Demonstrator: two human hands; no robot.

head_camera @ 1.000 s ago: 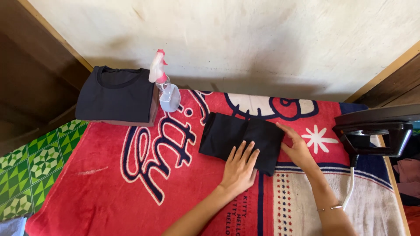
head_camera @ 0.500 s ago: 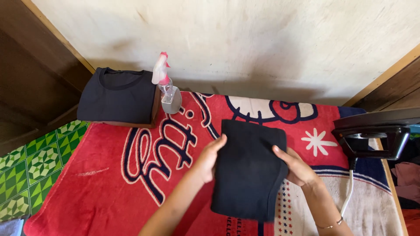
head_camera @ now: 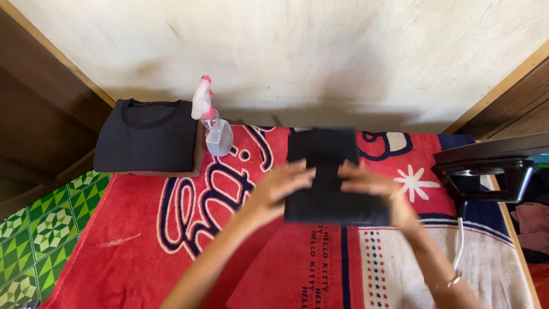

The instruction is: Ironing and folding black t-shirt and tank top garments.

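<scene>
Folded black garment [head_camera: 327,171] is held between both hands over the red patterned blanket [head_camera: 171,240], toward the blanket's far edge and right of its middle. Left hand [head_camera: 280,186] grips the garment's left side, fingers laid across its front. Right hand [head_camera: 374,189] grips the right side, fingers likewise spread on the cloth; both are blurred. A stack of dark folded shirts [head_camera: 146,137] sits at the far left corner, with a spray bottle [head_camera: 211,123] just beside it. A black iron [head_camera: 486,171] stands at the right edge, well apart from the garment.
</scene>
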